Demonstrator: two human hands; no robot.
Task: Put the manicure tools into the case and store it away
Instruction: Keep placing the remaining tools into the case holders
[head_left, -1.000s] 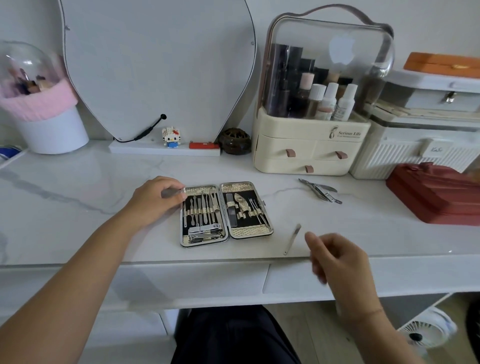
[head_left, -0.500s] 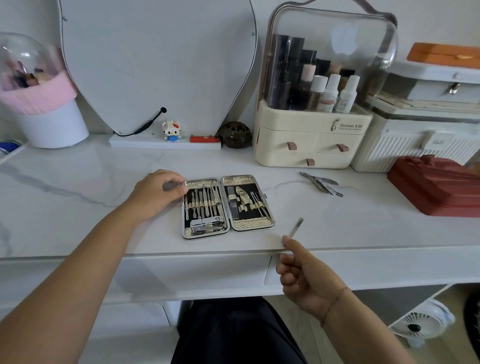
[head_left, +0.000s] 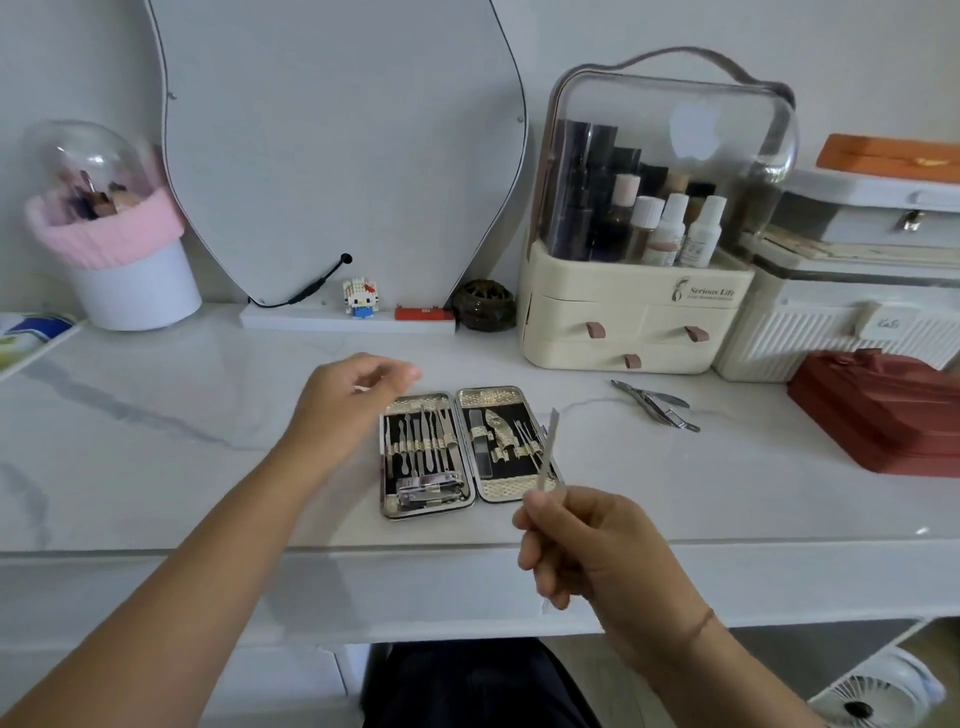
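Near the table (head_left: 208, 467) edge, the right hand (head_left: 587, 551) pinches a thin nail file (head_left: 548, 449), its tip pointing away over the open case (head_left: 491, 399) just ahead. The left hand (head_left: 353, 400) hovers loose by the case's far corner, holding nothing.

A white marble worktop (head_left: 156, 415) stands against a plain white wall (head_left: 623, 31). A big curvy mirror (head_left: 337, 156) leans on that wall. Right of the mirror sits a cream makeup box (head_left: 634, 312) with drawers. Left of the mirror stands a white pot (head_left: 140, 296) with a pink rim.
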